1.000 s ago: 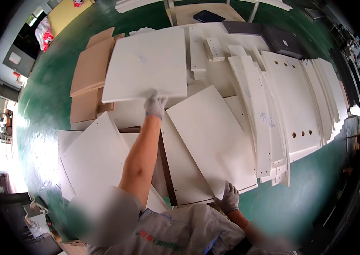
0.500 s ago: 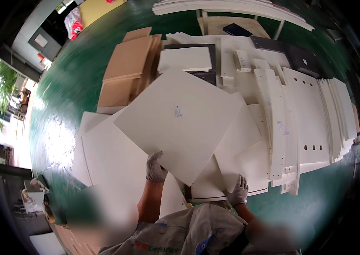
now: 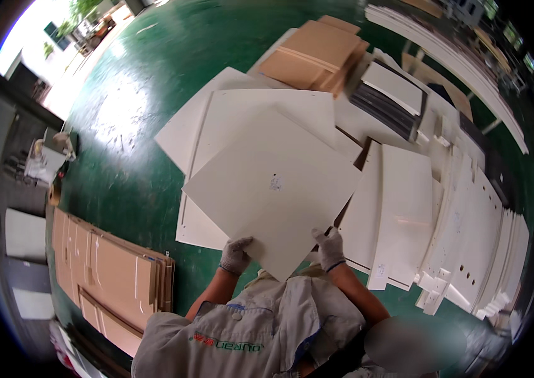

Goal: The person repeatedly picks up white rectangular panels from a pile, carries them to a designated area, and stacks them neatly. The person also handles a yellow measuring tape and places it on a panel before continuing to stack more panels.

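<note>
A large white square panel (image 3: 261, 151) with a small label near its middle is held in front of me, one corner pointing toward my body. My left hand (image 3: 236, 255), in a pale work glove, grips its lower left edge with the thumb on top. At the lower right edge, my gloved right hand (image 3: 329, 247) is closed on the same panel, its fingers partly hidden beneath. Under and beyond the held panel lies a bigger white panel (image 3: 229, 107), overlapping another white sheet (image 3: 185, 132) at its left.
Brown boards (image 3: 317, 47) are stacked at the far side, beside dark panels (image 3: 383, 107) with a white one on top. Long white panels (image 3: 406, 211) and drilled boards (image 3: 481, 233) stand to the right. Flattened brown cardboard (image 3: 116, 264) lies at the near left on the green floor (image 3: 134, 189).
My view has turned to the left. The right hand has come up from the stack to grip the panel's right edge, and the panel has moved left over the large white sheets.
</note>
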### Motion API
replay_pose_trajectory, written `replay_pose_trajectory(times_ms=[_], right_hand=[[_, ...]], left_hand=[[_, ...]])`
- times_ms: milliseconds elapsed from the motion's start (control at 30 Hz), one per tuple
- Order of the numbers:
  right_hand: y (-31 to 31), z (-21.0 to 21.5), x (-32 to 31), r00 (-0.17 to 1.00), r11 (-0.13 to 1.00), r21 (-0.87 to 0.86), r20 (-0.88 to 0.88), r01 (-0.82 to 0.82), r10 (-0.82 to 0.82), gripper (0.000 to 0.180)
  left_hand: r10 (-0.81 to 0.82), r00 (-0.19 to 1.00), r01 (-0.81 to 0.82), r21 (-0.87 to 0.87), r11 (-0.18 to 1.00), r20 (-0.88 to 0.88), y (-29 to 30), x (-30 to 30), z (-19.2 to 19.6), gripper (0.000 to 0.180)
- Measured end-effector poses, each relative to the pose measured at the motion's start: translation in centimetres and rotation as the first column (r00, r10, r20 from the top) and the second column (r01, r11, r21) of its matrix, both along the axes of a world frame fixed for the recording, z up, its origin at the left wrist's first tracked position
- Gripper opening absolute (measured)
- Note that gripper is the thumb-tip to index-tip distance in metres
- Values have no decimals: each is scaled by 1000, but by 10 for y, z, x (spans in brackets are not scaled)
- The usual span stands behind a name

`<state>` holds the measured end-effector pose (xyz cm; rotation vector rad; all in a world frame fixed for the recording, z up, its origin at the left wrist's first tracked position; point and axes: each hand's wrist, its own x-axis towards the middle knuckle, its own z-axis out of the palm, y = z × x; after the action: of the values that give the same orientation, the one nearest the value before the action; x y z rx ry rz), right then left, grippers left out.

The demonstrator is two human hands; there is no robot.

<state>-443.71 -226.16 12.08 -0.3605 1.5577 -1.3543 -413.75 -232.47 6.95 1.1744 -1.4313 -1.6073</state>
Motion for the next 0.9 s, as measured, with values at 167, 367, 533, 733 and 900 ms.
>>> replay_pose_trajectory(times_ms=[167,367,533,733,900], right_hand=[[-3,9,83,935,971,28,276,-237,221,27],[4,-1,85,957,991,51,272,-122,104,38],[32,28,23,935,968,53,276,-246,222,30],[117,-29,-133,631,683,588,-739,433,237,110],[145,-81,-190,609,600,717,-665,355,433,121]], left_hand=[[503,794,-249,571,782,-342,-23,82,15,22],[389,853,-226,426,876,-347,-31,61,46,37],[56,998,-58,-72,996,-24,-40,39,16,23],[-96,983,81,-103,991,-154,-62,-25,67,34],[84,917,50,323,945,-390,-51,-88,123,47]])
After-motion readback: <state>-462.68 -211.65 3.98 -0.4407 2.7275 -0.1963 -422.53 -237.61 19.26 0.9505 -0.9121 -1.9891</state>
